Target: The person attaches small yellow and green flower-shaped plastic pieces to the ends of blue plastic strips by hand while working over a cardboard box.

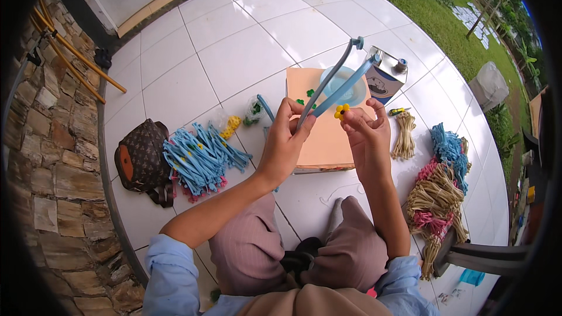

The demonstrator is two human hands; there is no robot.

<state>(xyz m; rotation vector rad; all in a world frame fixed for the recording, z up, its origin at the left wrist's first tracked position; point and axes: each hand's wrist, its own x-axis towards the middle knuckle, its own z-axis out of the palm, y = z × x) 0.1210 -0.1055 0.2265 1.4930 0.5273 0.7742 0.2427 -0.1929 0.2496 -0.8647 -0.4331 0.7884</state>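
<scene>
My left hand is closed round the lower ends of two long blue strips, which slant up to the right and have small knobs at their tips. Between the thumb and fingertips of my right hand is a small yellow flower with a dark centre, close beside the strips. Below both hands lies a box topped with peach-coloured paper. On it are several small green pieces and a pale blue bowl, partly hidden behind the strips.
Behind the box stands a metal can. A yellow-handled tool and a beige bundle lie to the right, near a larger beige, pink and blue pile. Leftward are blue bundles, a brown bag and yellow pieces.
</scene>
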